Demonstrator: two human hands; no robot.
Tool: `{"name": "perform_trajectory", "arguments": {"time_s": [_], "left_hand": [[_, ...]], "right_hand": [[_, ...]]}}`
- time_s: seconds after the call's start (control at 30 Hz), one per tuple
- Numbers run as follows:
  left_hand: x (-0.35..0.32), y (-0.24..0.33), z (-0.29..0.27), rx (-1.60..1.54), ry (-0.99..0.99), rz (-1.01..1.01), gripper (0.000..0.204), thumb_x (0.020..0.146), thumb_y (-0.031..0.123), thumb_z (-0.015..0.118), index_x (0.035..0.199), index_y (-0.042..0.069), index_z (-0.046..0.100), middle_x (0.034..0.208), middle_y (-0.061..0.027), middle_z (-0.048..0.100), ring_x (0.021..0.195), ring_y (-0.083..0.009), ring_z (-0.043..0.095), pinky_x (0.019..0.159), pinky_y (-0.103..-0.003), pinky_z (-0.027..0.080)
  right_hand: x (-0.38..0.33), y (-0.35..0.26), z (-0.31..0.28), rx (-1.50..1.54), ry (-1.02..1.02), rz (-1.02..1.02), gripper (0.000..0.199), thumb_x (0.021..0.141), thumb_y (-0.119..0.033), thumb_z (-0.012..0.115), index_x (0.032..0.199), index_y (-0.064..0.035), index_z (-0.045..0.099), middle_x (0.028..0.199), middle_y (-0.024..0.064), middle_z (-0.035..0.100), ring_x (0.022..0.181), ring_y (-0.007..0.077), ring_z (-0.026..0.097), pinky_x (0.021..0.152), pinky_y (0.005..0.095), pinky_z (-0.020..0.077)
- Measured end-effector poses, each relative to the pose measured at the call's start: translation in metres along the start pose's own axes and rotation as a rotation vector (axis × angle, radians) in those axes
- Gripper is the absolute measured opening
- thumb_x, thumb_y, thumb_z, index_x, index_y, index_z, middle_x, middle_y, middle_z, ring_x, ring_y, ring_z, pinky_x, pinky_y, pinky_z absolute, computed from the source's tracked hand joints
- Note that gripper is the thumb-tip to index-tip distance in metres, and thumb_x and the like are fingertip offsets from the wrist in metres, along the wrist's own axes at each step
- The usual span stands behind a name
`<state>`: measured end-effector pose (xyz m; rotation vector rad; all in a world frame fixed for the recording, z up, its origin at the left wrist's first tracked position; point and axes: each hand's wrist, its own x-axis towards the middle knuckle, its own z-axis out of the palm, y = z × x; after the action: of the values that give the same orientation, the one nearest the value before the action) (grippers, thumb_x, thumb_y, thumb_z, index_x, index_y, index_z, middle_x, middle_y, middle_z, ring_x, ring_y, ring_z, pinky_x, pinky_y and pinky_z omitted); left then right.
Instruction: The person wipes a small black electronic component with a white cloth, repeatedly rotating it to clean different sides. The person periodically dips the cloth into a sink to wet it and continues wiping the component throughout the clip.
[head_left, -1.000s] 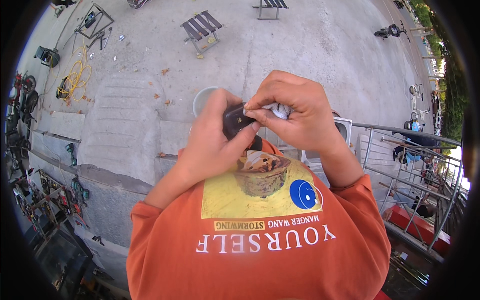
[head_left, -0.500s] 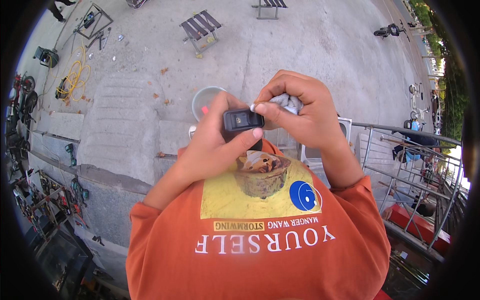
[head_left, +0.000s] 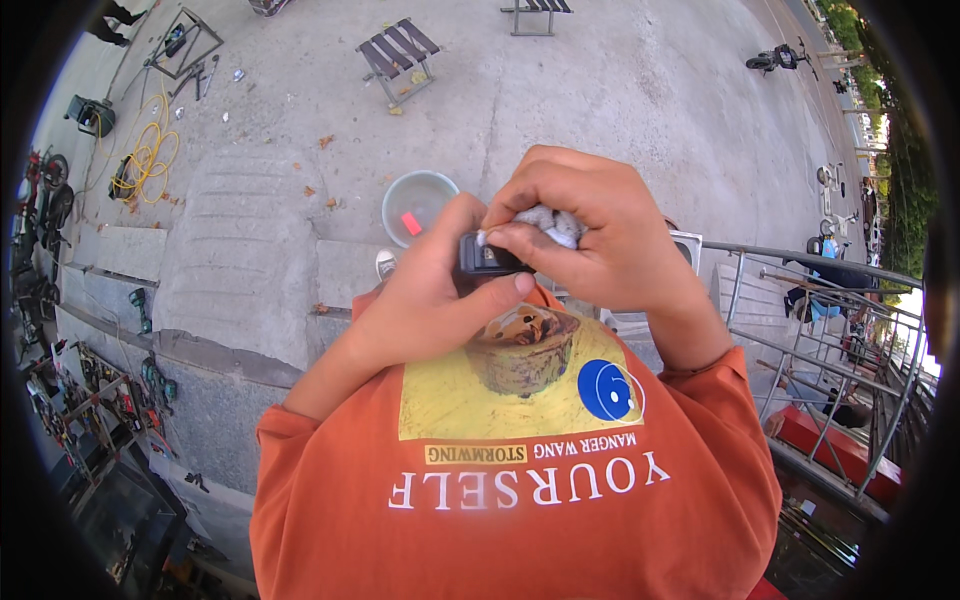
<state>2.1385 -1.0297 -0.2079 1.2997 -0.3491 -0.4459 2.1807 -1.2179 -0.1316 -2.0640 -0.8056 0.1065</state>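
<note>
My left hand [head_left: 425, 290] is closed around a small black rectangular plastic case [head_left: 470, 256] with a recessed face, held in front of my chest. My right hand [head_left: 615, 230] grips a bunched grey-white cloth [head_left: 550, 220]. A pinched corner of that cloth meets the case at its upper side. My right fingers and thumb cover much of the case's right part. Just beyond my left hand stands a round pale basin [head_left: 389, 203] with a pink-red piece [head_left: 411, 222] inside.
Folding stools [head_left: 398, 52] stand on the concrete ahead. A yellow cable [head_left: 150, 160] lies coiled at left, above power tools [head_left: 155, 383] on a ledge. Metal railing [head_left: 800, 270] and a red box [head_left: 815, 440] are at right. A shoe [head_left: 386, 262] shows beside the basin.
My right hand and the cloth have shifted left over the case, covering more of its face. The case has tilted and sits slightly lower; more of the basin shows.
</note>
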Motion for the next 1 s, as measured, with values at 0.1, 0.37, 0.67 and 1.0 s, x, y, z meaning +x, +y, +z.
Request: {"name": "perform_trajectory", "arguments": {"time_s": [0.1, 0.37, 0.67, 1.0], "left_hand": [[0.0, 0.007, 0.005, -0.06, 0.071, -0.094, 0.034, 0.091, 0.014, 0.073, 0.112, 0.003, 0.048, 0.097, -0.0069, 0.059, 0.091, -0.0089, 0.057, 0.073, -0.028, 0.049], [-0.004, 0.002, -0.001, 0.306, 0.262, 0.12, 0.041, 0.086, 0.014, 0.077, 0.115, 0.003, 0.049, 0.1, -0.0109, 0.063, 0.089, -0.0183, 0.064, 0.077, -0.033, 0.052], [0.001, -0.004, -0.007, 0.489, 0.271, 0.249, 0.046, 0.08, 0.009, 0.078, 0.116, 0.002, 0.05, 0.105, -0.0155, 0.061, 0.091, -0.0274, 0.065, 0.079, -0.036, 0.052], [0.007, 0.001, -0.011, 0.524, 0.188, 0.181, 0.045, 0.08, 0.01, 0.079, 0.119, 0.004, 0.058, 0.107, -0.0128, 0.061, 0.1, -0.0305, 0.063, 0.085, -0.037, 0.051]], "right_hand": [[0.003, -0.001, 0.008, -0.057, -0.02, 0.003, 0.014, 0.078, 0.002, 0.076, 0.089, -0.0037, 0.07, 0.083, 0.0066, 0.065, 0.072, 0.0211, 0.064, 0.065, 0.0305, 0.0504], [-0.007, 0.006, -0.003, -0.054, 0.063, -0.01, 0.016, 0.076, 0.003, 0.079, 0.089, -0.0027, 0.071, 0.087, 0.0066, 0.066, 0.073, 0.0181, 0.065, 0.063, 0.0289, 0.0506], [-0.015, 0.007, 0.002, -0.073, 0.008, -0.057, 0.016, 0.078, -0.004, 0.075, 0.092, -0.0084, 0.067, 0.089, 0.005, 0.062, 0.078, 0.0235, 0.064, 0.063, 0.0343, 0.0509], [-0.007, 0.01, 0.003, -0.242, -0.046, -0.103, 0.02, 0.072, -0.004, 0.078, 0.089, -0.01, 0.07, 0.088, 0.0057, 0.062, 0.074, 0.0233, 0.064, 0.062, 0.0325, 0.0512]]}}
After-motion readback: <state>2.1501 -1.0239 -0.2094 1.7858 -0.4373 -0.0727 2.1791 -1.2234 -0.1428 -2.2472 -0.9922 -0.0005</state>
